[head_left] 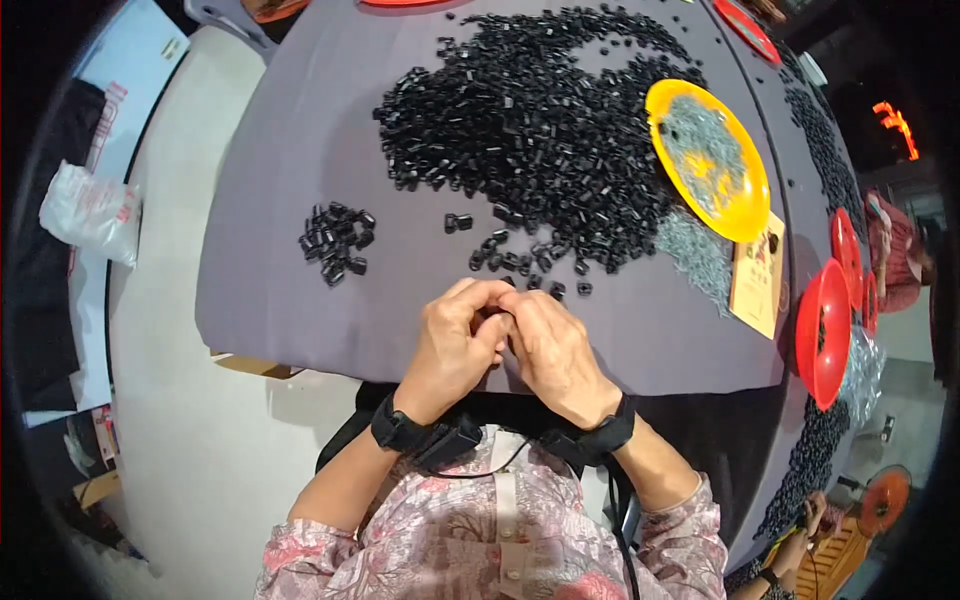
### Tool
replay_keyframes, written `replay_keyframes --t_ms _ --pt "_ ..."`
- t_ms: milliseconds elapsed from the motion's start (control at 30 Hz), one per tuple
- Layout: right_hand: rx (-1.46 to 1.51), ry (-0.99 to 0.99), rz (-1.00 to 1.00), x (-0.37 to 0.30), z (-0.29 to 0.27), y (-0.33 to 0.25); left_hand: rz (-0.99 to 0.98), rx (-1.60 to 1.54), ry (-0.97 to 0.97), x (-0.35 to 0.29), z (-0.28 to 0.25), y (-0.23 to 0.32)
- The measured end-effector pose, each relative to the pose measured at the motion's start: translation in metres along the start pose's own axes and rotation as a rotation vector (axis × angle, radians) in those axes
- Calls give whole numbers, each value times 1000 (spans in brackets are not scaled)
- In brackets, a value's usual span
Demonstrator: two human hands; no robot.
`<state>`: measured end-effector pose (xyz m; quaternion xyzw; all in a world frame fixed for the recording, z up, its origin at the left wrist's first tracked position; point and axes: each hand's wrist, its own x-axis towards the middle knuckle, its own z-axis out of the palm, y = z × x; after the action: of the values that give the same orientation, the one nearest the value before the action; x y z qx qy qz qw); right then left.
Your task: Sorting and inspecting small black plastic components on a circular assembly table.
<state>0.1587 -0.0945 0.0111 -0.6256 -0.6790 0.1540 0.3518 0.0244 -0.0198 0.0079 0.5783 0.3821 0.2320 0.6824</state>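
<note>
My left hand (453, 340) and my right hand (560, 358) meet at the fingertips over the table's near edge. Both are closed in a pinch; whatever sits between the fingers is hidden by them. Just beyond the fingertips lie several loose small black plastic pieces (510, 262). They trail off from a large heap of the same black pieces (530, 130). To the left, apart from it, is a small pile of black pieces (337, 243).
A yellow plate (752, 172) of thin grey pieces stands right of the heap, with more grey pieces (697, 262) spilled beside it. Near them is a tan card (757, 285). Red plates (824, 335) line the right side. Another person's hand (815, 512) shows at lower right.
</note>
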Motion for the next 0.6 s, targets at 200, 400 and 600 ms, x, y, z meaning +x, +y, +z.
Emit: replay_keyframes --t_ms 200,400,600 --pt "-141 243 103 -15 -54 31 303 458 122 3 -19 -16" --pt "-442 315 244 -36 -103 95 350 635 331 14 -75 2" --pt "-509 269 283 -40 -107 106 391 790 406 25 -82 10"
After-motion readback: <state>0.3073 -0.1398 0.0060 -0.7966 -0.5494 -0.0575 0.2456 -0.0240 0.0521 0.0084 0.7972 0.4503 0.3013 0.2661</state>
